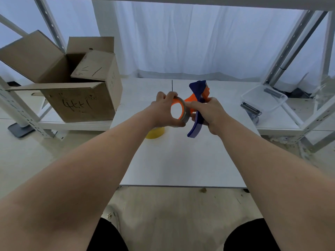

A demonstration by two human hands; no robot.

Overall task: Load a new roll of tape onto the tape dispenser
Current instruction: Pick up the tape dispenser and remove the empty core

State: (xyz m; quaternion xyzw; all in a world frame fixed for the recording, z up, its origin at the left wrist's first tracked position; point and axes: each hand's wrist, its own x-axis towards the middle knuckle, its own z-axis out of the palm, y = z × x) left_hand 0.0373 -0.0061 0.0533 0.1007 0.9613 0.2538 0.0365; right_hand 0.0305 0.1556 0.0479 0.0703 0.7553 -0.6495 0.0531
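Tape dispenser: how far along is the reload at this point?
Looks done: the tape roll is already over the orange hub of the tape dispenser, both held above the white table. In hand: left hand grips the roll, right hand the dispenser. Left: whether it is fully seated is unclear; no threaded tape shows.

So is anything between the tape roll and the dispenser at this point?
Nothing visible. The left hand holds the tape roll right beside the blue-and-orange dispenser, which the right hand grips above the white table. Whether the roll is already seated on the orange hub cannot be told. The yellow object lies below, out of the way.
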